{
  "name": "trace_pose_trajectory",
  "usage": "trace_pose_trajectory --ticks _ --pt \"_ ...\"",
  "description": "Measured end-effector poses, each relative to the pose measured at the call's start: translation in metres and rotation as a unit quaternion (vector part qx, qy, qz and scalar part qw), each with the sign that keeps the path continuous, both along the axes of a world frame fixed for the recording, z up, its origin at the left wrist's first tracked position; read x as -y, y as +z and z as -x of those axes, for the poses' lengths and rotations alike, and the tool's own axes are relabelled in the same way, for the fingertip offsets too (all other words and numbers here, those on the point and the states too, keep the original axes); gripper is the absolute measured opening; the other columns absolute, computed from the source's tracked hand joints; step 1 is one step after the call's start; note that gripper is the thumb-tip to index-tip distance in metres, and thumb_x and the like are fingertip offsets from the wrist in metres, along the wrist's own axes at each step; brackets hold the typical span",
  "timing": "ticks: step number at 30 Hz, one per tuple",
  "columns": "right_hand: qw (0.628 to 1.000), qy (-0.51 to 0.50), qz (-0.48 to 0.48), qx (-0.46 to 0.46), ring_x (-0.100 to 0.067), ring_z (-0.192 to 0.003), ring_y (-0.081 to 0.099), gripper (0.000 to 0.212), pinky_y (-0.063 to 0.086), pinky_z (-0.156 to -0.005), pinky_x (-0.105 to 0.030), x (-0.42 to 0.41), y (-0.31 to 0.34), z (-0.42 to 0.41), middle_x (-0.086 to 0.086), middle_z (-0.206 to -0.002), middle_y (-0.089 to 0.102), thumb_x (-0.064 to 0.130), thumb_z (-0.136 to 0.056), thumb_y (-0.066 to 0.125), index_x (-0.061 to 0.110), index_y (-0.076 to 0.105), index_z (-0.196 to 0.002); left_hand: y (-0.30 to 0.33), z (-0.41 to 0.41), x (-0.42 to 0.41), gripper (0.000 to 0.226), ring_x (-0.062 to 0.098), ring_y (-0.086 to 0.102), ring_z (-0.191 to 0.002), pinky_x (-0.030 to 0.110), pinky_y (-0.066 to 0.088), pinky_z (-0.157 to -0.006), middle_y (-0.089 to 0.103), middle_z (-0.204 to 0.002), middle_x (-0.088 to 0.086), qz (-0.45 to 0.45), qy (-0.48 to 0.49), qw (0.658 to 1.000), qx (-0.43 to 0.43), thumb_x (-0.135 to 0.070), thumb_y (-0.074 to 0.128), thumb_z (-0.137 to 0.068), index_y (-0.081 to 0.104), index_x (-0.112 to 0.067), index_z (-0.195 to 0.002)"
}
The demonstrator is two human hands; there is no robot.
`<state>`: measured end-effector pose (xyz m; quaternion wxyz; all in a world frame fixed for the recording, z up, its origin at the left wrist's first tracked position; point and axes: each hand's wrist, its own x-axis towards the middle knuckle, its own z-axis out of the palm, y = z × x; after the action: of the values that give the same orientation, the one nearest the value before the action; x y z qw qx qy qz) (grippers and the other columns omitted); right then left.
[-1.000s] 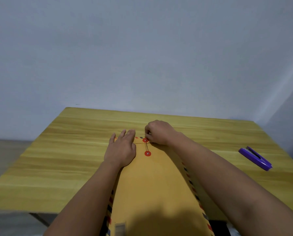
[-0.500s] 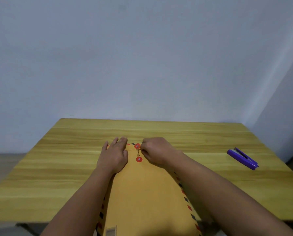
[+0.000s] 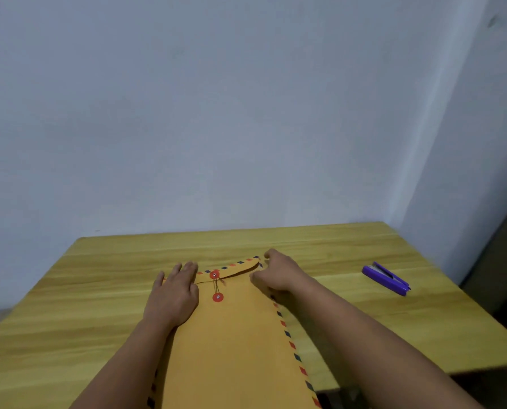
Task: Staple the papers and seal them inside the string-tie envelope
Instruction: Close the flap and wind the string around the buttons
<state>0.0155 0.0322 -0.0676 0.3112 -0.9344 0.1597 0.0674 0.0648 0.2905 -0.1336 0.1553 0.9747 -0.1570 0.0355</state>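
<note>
A brown string-tie envelope [image 3: 234, 343] with a red-and-blue striped border lies lengthwise on the wooden table [image 3: 69, 305], its flap folded down at the far end. A dark string runs between the two red discs [image 3: 216, 286] on flap and body. My left hand [image 3: 174, 293] rests flat, fingers apart, on the envelope's far left corner. My right hand [image 3: 279, 276] sits at the far right corner beside the flap, fingers curled; whether it holds anything cannot be made out. No papers show.
A purple stapler [image 3: 385, 278] lies on the table to the right, well away from the envelope. A plain wall stands behind the table's far edge and at its right side. The near end of the envelope overhangs the table's front edge.
My right hand has moved from the red discs out to the envelope's far right corner, uncovering the string and flap. My left hand stays flat. The camera has tilted up.
</note>
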Motion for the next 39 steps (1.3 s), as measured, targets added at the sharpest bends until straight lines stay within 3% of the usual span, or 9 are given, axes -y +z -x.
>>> trace_pose_trajectory --ticks 7,12,15,19,22,26,31,35,39 --pt "0.979 -0.019 -0.184 -0.089 -0.026 -0.05 0.06 0.028 0.054 -0.049 -0.031 0.009 0.011 0.012 -0.012 -0.068 0.06 0.015 -0.088 0.083 0.008 0.058 -0.078 0.006 0.001 0.004 0.059 0.019 0.009 -0.157 0.052 0.009 -0.125 0.021 -0.168 -0.006 -0.031 0.013 0.999 -0.021 -0.03 0.032 -0.1 0.024 -0.029 -0.158" --pt "0.991 -0.055 -0.116 0.032 -0.022 -0.046 0.049 0.023 0.039 -0.049 -0.027 0.003 0.063 0.002 -0.013 -0.062 0.05 0.007 -0.085 0.071 0.01 0.053 -0.072 0.053 0.006 0.029 0.059 0.024 0.029 -0.151 0.051 0.023 -0.12 0.037 -0.161 0.0 0.029 0.033 0.998 0.054 -0.044 0.046 -0.099 0.035 -0.028 -0.154" --pt "0.987 -0.073 -0.114 0.088 -0.028 -0.055 0.058 0.015 0.048 -0.051 -0.032 -0.008 0.109 -0.006 -0.014 -0.065 0.056 0.005 -0.083 0.062 0.008 0.054 -0.071 0.126 0.015 0.05 0.058 0.02 0.062 -0.118 0.043 0.049 -0.102 0.065 -0.134 -0.001 0.242 -0.022 0.965 -0.097 -0.065 0.057 -0.09 0.06 -0.029 -0.136" --pt "0.95 -0.038 -0.287 0.121 -0.029 -0.063 0.07 0.012 0.061 -0.071 -0.041 -0.038 0.17 -0.006 -0.012 -0.074 0.069 0.014 -0.093 0.067 0.003 0.069 -0.089 0.207 0.049 0.065 0.082 0.026 0.062 -0.116 0.047 0.055 -0.092 0.063 -0.127 -0.008 0.355 -0.096 0.877 -0.309 -0.089 0.055 -0.072 0.06 -0.036 -0.135" --pt "0.917 0.025 -0.375 0.132 -0.025 -0.092 0.078 0.034 0.056 -0.091 -0.049 -0.056 0.193 -0.007 -0.004 -0.093 0.078 0.043 -0.097 0.068 0.011 0.076 -0.108 0.237 0.056 0.054 0.048 0.03 0.072 -0.102 0.042 0.061 -0.087 0.074 -0.118 0.009 0.486 -0.132 0.817 -0.28 -0.056 0.057 -0.095 0.065 -0.023 -0.129" --pt "0.914 0.021 -0.338 0.225 -0.021 -0.091 0.071 0.03 0.053 -0.085 -0.039 -0.053 0.179 -0.008 -0.004 -0.099 0.076 0.028 -0.101 0.064 0.005 0.076 -0.116 0.236 0.032 0.016 0.029 0.028 0.071 -0.083 0.034 0.06 -0.07 0.067 -0.116 0.029 0.586 -0.052 0.772 -0.242 0.002 0.052 -0.096 0.058 -0.002 -0.123" --pt "0.98 0.065 0.05 0.184 -0.029 -0.133 0.059 0.046 0.049 -0.111 -0.046 -0.03 0.095 0.001 -0.005 -0.147 0.061 0.045 -0.098 0.062 0.023 0.066 -0.139 0.175 0.006 0.01 0.046 0.028 0.066 -0.081 0.035 0.054 -0.066 0.071 -0.109 0.019 0.502 0.045 0.842 -0.194 0.003 0.058 -0.094 0.051 -0.011 -0.137" --pt "0.976 0.091 0.184 0.077 -0.036 -0.147 0.039 0.06 0.036 -0.117 -0.057 -0.03 0.002 0.02 -0.011 -0.16 0.042 0.061 -0.101 0.047 0.027 0.051 -0.15 0.093 -0.009 0.027 0.08 0.032 0.047 -0.137 0.04 0.042 -0.106 0.043 -0.155 0.016 0.208 0.073 0.972 -0.081 -0.023 0.065 -0.095 0.019 -0.013 -0.16" --pt "0.98 0.05 0.18 0.072 -0.033 -0.162 0.008 0.069 0.005 -0.127 -0.06 -0.037 -0.052 0.022 -0.011 -0.174 0.019 0.067 -0.103 0.029 0.033 0.033 -0.163 0.021 0.003 0.051 0.067 0.033 0.008 -0.155 0.059 0.007 -0.121 0.009 -0.17 0.007 -0.045 0.008 0.997 -0.068 -0.059 0.03 -0.101 0.024 -0.026 -0.159"
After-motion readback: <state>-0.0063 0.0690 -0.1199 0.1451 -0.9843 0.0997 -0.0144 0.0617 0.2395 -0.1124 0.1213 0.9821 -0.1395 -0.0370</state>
